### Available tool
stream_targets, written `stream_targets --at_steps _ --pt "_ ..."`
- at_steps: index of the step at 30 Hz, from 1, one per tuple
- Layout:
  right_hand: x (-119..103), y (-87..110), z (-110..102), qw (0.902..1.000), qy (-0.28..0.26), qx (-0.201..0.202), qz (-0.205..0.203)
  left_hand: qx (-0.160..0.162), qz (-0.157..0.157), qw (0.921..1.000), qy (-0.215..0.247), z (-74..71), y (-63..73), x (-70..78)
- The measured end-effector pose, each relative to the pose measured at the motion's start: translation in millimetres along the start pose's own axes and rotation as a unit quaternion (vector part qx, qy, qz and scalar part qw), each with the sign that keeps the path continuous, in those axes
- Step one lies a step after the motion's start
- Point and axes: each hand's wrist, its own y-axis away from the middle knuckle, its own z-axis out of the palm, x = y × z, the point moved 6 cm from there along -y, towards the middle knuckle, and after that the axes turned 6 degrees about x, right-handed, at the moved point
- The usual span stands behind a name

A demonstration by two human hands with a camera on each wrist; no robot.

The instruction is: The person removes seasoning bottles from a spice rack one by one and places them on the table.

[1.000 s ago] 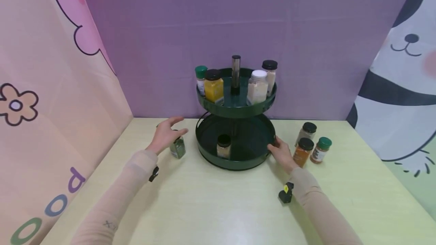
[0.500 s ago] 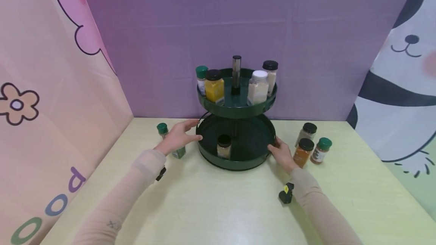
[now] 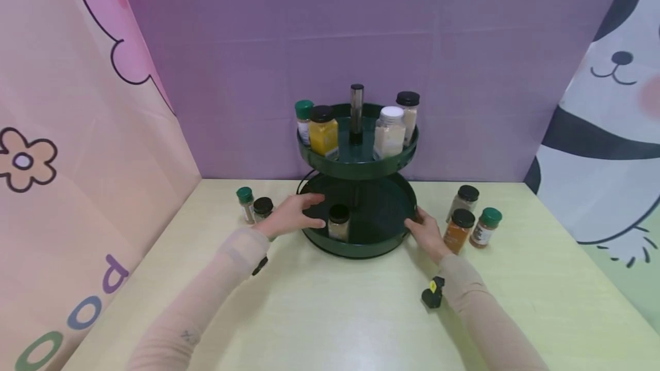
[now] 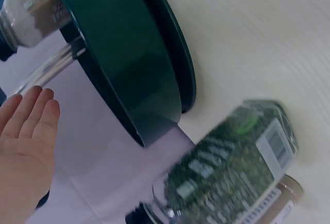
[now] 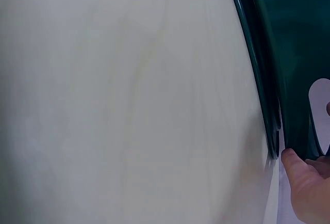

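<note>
A dark green two-tier round spice rack (image 3: 371, 248) stands at the middle back of the table. My left hand (image 3: 290, 214) reaches over the left rim of its lower tier, fingers extended and thumb apart. It holds nothing and is close to a black-lidded jar (image 3: 338, 223) on that tier; the left wrist view shows the fingers (image 4: 37, 118) straight. At the opposite side, my right hand (image 3: 427, 236) grips the lower tier's rim. In the right wrist view its thumb (image 5: 296, 164) lies on the wall below a handle slot, with a fingertip visible in the slot.
Several jars stand on the upper tier (image 3: 356, 170). Left of the rack are a jar of green herbs (image 4: 227, 162) and a green-lidded jar (image 3: 246, 205). On the right stand an orange jar (image 3: 458, 233), a green-lidded jar (image 3: 484, 229) and a black-lidded jar (image 3: 464, 202).
My left hand has moved right, from beside the herb jar to over the lower tier near its jar. The right hand and the rack have stayed still.
</note>
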Motion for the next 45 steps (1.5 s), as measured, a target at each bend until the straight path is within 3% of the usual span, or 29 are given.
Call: stream_targets --at_steps 11,22,28,45 --pt "-1 4.4 -2 0.9999 -0.012 -0.002 0.0 -0.026 -0.002 0.9996 -0.007 21.8 -7.4 5.5" --pt "0 2.8 0 0.9999 -0.007 -0.004 0.009 -0.01 0.004 0.9999 -0.007 34.4 -12.2 5.0" --pt "-1 3.2 0 0.9999 -0.008 -0.001 0.007 0.0 -0.006 0.9997 -0.023 38.2 -14.8 5.2" --pt "-2 2.4 -1 0.9999 -0.013 -0.004 0.002 0.003 0.002 0.999 -0.045 44.3 -21.3 -0.2"
